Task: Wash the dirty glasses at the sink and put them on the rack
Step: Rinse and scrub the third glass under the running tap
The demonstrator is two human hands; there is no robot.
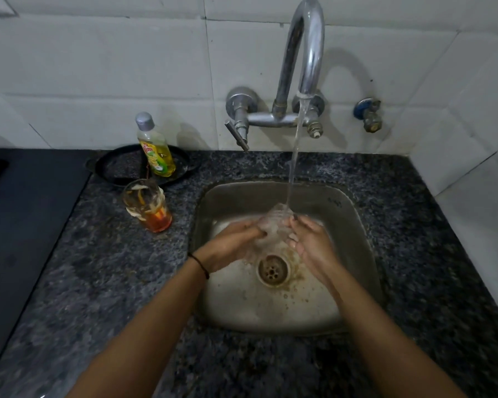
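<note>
Two bare forearms rising from the bottom edge of the frame toward the centre, over a speckled dark granite worktop [121,282]. A thin dark band [199,264] around the left wrist. Steel sink [354,225] sunk into the worktop at centre, its floor stained brown around the round drain [273,270].

Above the drain, left hand [236,242] and right hand [311,242] facing each other, both closed around a clear glass [275,225] held between them inside the basin; fingers curled onto its sides, the glass itself blurred by water. Thin stream of water [295,156] falling straight onto the glass from the spout.

Left of the sink, on the worktop, a second glass [147,205] standing upright, dirty, with orange liquid at the bottom and pale residue on its walls. Just behind it, a black shallow pan [118,168] with a yellow dish-soap bottle [156,147] standing on it, slightly tilted.

Farthest back, at upper centre, a chrome gooseneck tap [305,53] mounted on the white tiled wall [98,67], a lever handle at its left. A small separate valve [368,114] on the wall to the right.
</note>
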